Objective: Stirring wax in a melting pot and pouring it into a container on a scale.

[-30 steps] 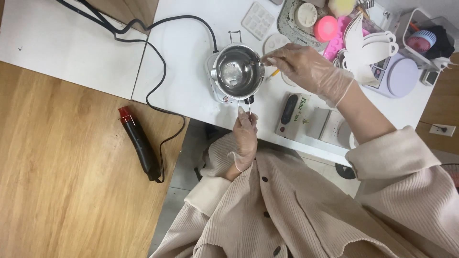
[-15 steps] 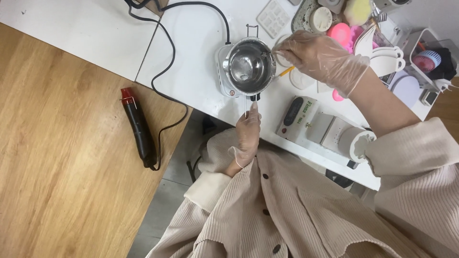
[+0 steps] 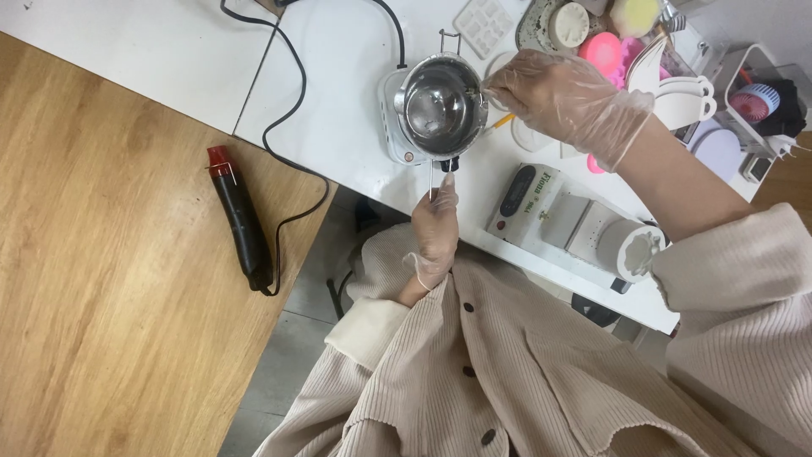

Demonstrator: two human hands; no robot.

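Two gloved hands: left hand (image 3: 435, 228) pinches pot (image 3: 440, 106) handle; right hand (image 3: 558, 93) grips stirrer at rim.

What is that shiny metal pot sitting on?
The metal pot sits on a small white electric hotplate with a black cord. Only the plate's left edge and front knob show; the pot covers its heating surface.

Single head-worn view, steeply downward, close over the white table (image 3: 338, 127) and torso
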